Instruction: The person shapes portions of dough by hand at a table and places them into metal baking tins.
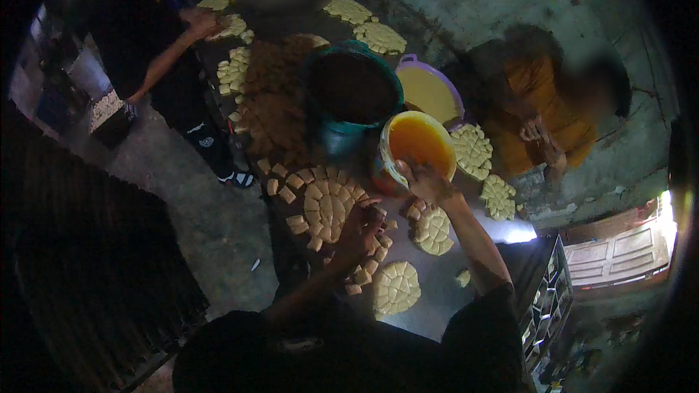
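My right hand (429,183) reaches over the near rim of a pale bucket (449,141) holding orange liquid (419,138). Its fingers bend down inside the rim, bunched, and their tips are hard to see. Lower and to the left, my left hand (362,227) hovers over small dough pieces, fingers curled in; whatever it may hold is hidden. Beside it lies a round cluster of tan dough pieces (328,207), with loose cut pieces (297,224) around it. Pale, scored dough rounds lie nearer me (397,289) and below the bucket (435,231).
Behind the bucket stand a large green tub (354,91) with dark contents and a purple-rimmed basin (429,91) of yellow stuff. A brown crumbly heap (273,113) covers the table's left side. One person works at the far left, another sits at the right. A metal rack (546,298) stands lower right.
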A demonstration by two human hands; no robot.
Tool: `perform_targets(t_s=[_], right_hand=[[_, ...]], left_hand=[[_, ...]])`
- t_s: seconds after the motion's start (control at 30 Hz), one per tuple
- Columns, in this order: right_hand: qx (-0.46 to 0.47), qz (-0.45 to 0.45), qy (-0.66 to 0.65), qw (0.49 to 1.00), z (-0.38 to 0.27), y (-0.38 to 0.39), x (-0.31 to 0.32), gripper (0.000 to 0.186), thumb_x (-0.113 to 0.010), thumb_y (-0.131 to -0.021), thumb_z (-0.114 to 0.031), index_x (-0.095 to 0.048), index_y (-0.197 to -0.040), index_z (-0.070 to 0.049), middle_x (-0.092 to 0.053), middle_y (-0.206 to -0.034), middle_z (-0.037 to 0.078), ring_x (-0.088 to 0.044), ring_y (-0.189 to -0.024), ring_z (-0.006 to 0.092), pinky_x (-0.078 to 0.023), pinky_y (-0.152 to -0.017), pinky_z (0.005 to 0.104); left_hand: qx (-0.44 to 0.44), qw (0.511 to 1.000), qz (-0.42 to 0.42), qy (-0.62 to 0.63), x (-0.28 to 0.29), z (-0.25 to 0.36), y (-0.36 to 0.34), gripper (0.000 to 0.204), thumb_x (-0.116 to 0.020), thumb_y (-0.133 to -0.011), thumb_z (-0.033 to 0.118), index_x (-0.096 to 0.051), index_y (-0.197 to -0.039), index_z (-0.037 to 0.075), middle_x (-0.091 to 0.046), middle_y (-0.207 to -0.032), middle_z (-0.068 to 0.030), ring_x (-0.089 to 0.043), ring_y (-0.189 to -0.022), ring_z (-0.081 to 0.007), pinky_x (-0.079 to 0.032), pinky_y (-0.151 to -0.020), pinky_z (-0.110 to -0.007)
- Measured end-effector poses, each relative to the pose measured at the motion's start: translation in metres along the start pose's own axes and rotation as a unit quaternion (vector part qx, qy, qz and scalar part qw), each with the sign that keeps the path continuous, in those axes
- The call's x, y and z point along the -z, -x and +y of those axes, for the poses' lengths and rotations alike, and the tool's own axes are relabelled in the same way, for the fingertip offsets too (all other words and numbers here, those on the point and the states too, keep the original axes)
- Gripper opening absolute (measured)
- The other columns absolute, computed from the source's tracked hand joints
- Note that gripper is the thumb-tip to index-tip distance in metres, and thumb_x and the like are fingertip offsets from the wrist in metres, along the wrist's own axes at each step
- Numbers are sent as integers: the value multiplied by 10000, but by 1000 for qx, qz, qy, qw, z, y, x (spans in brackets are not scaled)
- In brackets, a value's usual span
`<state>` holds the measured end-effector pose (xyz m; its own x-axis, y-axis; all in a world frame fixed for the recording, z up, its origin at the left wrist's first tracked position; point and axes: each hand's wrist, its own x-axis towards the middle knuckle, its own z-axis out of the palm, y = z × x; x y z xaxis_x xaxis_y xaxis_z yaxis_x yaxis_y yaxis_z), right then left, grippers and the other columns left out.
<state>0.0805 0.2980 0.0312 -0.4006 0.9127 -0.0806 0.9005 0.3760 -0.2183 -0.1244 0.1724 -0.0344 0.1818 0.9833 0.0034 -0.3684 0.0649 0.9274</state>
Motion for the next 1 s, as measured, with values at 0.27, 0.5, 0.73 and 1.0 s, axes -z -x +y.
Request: perform_targets(t_s=[0.27, 0.5, 0.73, 1.0], right_hand=[[-140, 4, -157, 978, 16, -15, 18, 586, -310, -1072, -501, -582, -1283, -27, -672, -1073, 264, -640, -1039, 397, -487, -927, 454], [-152, 176, -459, 857, -27, 13, 22, 287, -524, -1051, -284, -661, -1117, -41, -672, -921, 83, -635, -868, 191, -506, -792, 326], [-33, 121, -800, 586, -122, 89, 28, 297, -515, -1018, -17, -518, -1313, -55, -659, -1080, 68, -646, -957, 141, -526, -814, 262], [39, 146, -754, 640, -117, 154, -27, 205, -570, -1024, -112, -547, -1215, -40, -627, -938, 14, -585, -780, 91, -492, -713, 241]], left_hand=[[103, 994, 23, 31, 23, 19, -17, 360, -504, -1057, 321, -557, -1265, 32, -621, -1095, -67, -621, -962, -166, -499, -879, -327], [29, 998, -56, 31, 21, 15, -12, 496, -402, -1082, 424, -580, -1292, 12, -604, -1151, -101, -588, -1043, -172, -475, -951, -324], [114, 971, -57, 201, 5, 53, 26, 529, -435, -1061, 464, -534, -1380, 54, -632, -1245, -82, -607, -1125, -208, -458, -1027, -362], [129, 910, 31, 393, -30, 42, 87, 337, -596, -1013, 296, -598, -1267, 76, -638, -1202, -43, -610, -1111, -181, -499, -992, -355]])
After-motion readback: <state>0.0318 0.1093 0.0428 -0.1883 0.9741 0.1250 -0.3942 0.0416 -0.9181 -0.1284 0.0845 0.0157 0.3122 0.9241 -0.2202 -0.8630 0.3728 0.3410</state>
